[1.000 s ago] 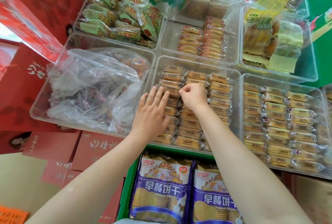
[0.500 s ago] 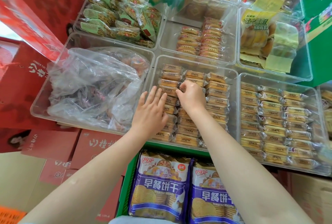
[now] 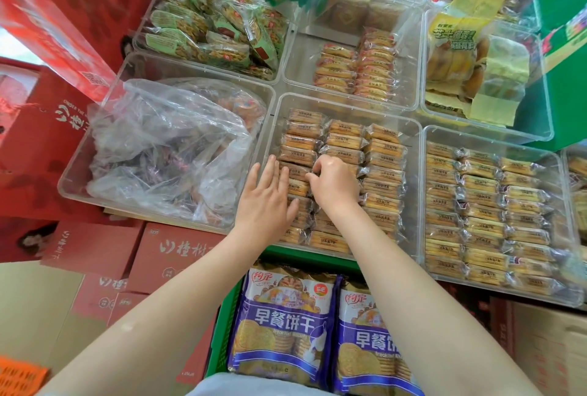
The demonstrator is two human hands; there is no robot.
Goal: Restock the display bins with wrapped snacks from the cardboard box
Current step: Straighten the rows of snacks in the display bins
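Both hands down in the centre bin (image 3: 413, 129) now. Left hand (image 3: 266, 202) lies flat, fingers straight and spread a bit, pressing on the left column of snacks (image 3: 386, 160), prob to keep that stack from sliding while the other hand works. Right hand (image 3: 333, 183) is curled, fingertips pinching at a pack (image 3: 297, 171) near the seam btwn left and middle columns; looks like it's nudging or seating that one into line, tho how much it actually grips is hidden under the knuckles.

Snacks sit in three neat columns, packed edge to edge. Each pack's long axis runs left-right across the bin, crimped ends pointing to the side walls, printed face up. Stacking goes front to back, so rows stay readable from above. The pinched pack seems to follow the same left-right lie, can't confirm fully.

Bin to the right (image 3: 565, 173) holds similar packs, same layout. Bag-lined bin (image 3: 95, 154) sits left, w/ crumpled clear plastic. Purple biscuit bags (image 3: 286, 325) stand below the wrists in a green crate (image 3: 222, 332). Cardboard box not clearly in view.
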